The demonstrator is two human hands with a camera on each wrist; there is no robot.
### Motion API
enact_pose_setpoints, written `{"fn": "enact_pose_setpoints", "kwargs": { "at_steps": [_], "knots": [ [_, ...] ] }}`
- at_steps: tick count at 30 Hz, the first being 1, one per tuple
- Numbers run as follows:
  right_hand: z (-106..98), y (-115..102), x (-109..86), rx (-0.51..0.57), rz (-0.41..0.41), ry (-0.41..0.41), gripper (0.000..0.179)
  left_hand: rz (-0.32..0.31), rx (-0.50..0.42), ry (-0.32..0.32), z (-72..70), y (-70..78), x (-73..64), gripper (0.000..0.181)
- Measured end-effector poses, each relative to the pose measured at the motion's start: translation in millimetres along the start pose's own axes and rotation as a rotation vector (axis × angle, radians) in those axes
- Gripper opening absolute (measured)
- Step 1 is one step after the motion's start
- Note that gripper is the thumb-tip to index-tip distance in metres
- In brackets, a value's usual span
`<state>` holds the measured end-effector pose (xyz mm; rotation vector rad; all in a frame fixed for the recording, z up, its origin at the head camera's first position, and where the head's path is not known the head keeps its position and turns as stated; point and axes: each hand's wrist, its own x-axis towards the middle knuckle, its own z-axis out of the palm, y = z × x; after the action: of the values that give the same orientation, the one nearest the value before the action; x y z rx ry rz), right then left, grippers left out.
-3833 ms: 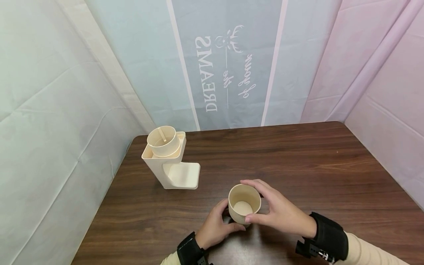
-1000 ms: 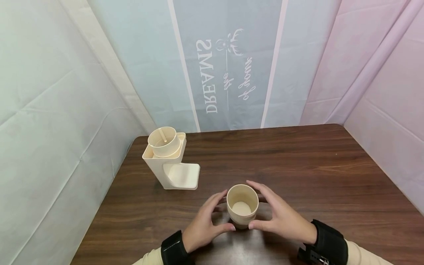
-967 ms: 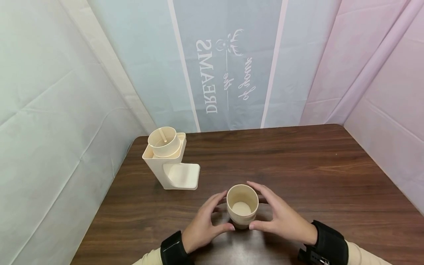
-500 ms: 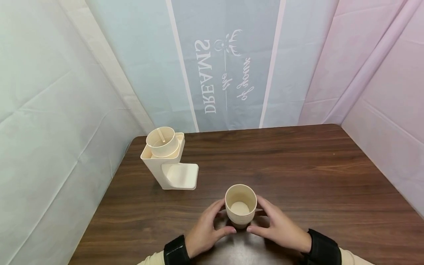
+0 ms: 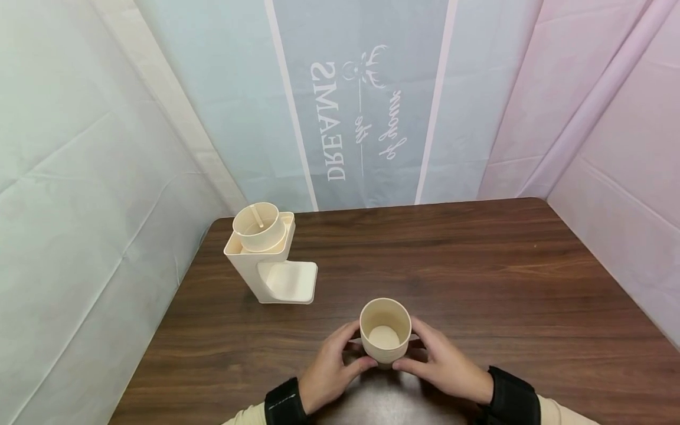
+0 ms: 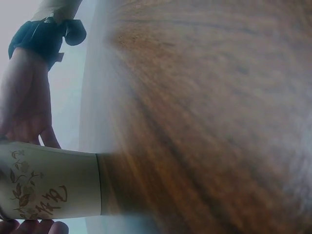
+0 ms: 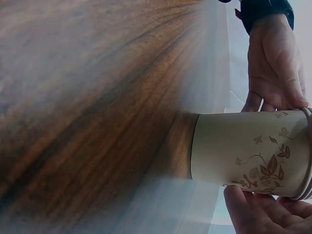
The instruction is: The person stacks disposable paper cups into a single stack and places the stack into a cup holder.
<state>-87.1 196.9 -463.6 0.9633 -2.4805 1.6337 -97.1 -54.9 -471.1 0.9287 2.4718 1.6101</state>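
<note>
A short stack of nested beige paper cups (image 5: 385, 351) stands upright near the front middle of the table, the top one's mouth facing up. My left hand (image 5: 328, 370) holds it from the left, thumb at the near side. From the right, my right hand (image 5: 445, 361) holds it too, fingers reaching round the far side. The right wrist view shows brown leaves and lettering on the paper cups (image 7: 248, 151), with doubled rims at the top. In the left wrist view, the base of the cups (image 6: 58, 183) is down at the tabletop.
A cream plastic stand (image 5: 249, 271) with a square foot stands at the left of the table, beyond my left hand. In its top sits a round open cream container (image 5: 259, 233) with a thin bar inside. Cloth hangings (image 5: 372, 118) border the wooden table (image 5: 451, 254).
My right hand has come down from the rim to the side of the cups. Both hands, standing a little apart round the cups a second ago, have closed in on them.
</note>
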Motion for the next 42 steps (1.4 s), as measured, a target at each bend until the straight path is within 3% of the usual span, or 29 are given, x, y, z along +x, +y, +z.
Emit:
{"fn": "enact_pose_setpoints", "kwargs": {
  "at_steps": [13,19,23,30,36,42],
  "knots": [
    [-4.8,-3.0,8.4,0.012,0.046,-0.036,0.071,-0.018,-0.04,0.006,-3.4,2.8,5.2,0.059],
    [-9.9,-11.3,19.8,0.005,0.027,-0.033,0.069,0.018,-0.03,0.027,-12.6,8.9,11.2,0.06],
    [-13.0,-16.3,31.0,-0.013,0.004,-0.035,0.067,0.045,0.027,0.046,-23.4,13.9,15.9,0.061],
    [-19.9,-27.2,56.5,0.063,0.024,-0.094,0.068,0.053,0.113,0.043,-51.1,24.8,28.3,0.06],
    [-19.8,-38.1,84.4,0.07,0.035,-0.136,0.071,0.047,0.104,0.077,-75.1,31.2,33.5,0.055],
    [-19.3,-50.2,110.1,0.047,0.02,-0.159,0.066,0.083,0.133,0.126,-93.5,33.7,35.2,0.048]
  ]
}}
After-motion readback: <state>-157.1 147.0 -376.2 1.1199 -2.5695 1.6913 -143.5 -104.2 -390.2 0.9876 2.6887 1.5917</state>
